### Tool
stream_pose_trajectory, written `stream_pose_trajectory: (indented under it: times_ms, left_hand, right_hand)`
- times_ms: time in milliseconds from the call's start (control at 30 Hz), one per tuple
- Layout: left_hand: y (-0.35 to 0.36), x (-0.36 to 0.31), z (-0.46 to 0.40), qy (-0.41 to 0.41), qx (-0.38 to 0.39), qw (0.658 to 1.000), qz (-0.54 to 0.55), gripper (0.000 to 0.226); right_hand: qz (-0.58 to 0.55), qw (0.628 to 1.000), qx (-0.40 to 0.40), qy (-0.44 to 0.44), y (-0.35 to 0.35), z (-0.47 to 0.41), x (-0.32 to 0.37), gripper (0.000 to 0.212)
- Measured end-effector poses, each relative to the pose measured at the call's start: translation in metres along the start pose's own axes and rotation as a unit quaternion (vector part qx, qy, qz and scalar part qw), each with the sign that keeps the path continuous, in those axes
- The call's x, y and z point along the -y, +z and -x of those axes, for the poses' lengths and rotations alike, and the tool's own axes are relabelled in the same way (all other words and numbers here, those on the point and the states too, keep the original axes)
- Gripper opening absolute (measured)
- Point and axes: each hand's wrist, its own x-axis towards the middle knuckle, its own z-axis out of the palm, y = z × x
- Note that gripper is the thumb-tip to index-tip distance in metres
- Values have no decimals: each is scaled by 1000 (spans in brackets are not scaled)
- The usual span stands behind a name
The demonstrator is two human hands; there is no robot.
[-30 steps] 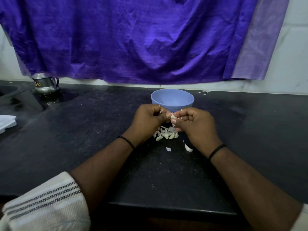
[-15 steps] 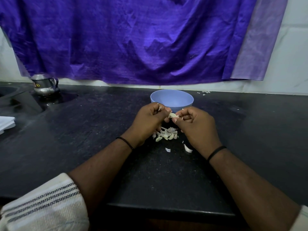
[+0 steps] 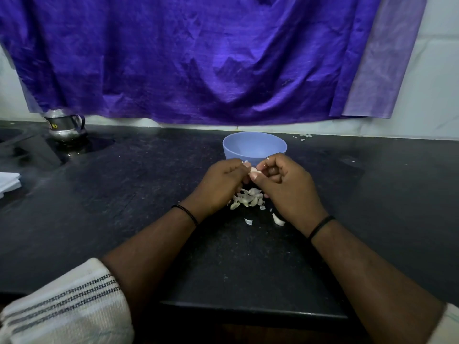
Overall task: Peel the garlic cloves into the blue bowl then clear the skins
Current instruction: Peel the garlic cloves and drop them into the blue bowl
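A single wide-angle view looks from the person's head, forward and down over a dark counter [image 3: 124, 194]; both forearms reach in from the bottom edge, and the hands meet near the centre. It sits close to the counter's near edge and faces the purple cloth [image 3: 198, 58] hung behind.

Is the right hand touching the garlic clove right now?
Touching. The head view shows the right hand pinching the garlic clove at its fingertips, with the left hand on its other end.
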Motion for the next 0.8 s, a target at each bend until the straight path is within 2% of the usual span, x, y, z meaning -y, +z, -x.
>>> stream_pose_trajectory:
  times_ms: [100,233,367,567,800]
  left_hand:
    - [-1,0,1,-5,4,1000,17,40]
    - [2,-1,4,22,7,1000,-6,41]
    - [3,-7,6,22,19,999,21,40]
    - [7,-13,9,0,38,998,58,36]
    - [6,-6,8,51,9,998,-47,26]
  right_hand:
    - [18,999,19,23,-1,0,-1,9]
    - [88,994,67,-12,-1,4,4,19]
    - [105,992,68,-29,-2,4,7,26]
    - [82,995,56,16,0,2,3,33]
    - [60,998,18,-1,1,-1,1,33]
